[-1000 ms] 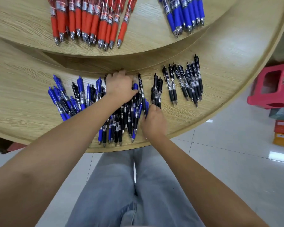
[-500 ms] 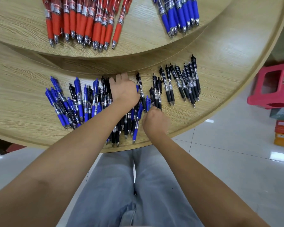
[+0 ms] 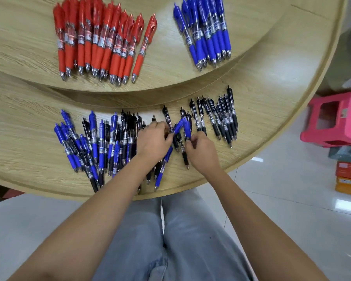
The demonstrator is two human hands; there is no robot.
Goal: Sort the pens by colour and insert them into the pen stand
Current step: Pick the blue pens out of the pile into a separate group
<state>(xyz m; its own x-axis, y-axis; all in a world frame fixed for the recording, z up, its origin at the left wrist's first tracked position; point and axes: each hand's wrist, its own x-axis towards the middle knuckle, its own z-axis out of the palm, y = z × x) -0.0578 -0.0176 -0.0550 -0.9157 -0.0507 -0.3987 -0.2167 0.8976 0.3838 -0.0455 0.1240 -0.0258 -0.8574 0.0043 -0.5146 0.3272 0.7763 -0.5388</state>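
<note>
While the mixed pile of blue and black pens (image 3: 101, 142) lies on the near tier of the counter (image 3: 272, 78), the right hand (image 3: 203, 151) pinches a blue pen (image 3: 187, 129) at the pile's right edge, its grip closed on the barrel. The left hand (image 3: 154, 138) pinches a second blue pen (image 3: 178, 126), tilted so the two tops meet. A row of black pens (image 3: 223, 116) lies to the right; red pens (image 3: 101, 43) and a blue row (image 3: 207, 33) sit on the far tier, well apart.

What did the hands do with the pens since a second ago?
The left hand came off the mixed pile and the right hand moved forward; they now pinch two blue pens lifted from it. The red pens, sorted blue pens and black pens stayed put.
</note>
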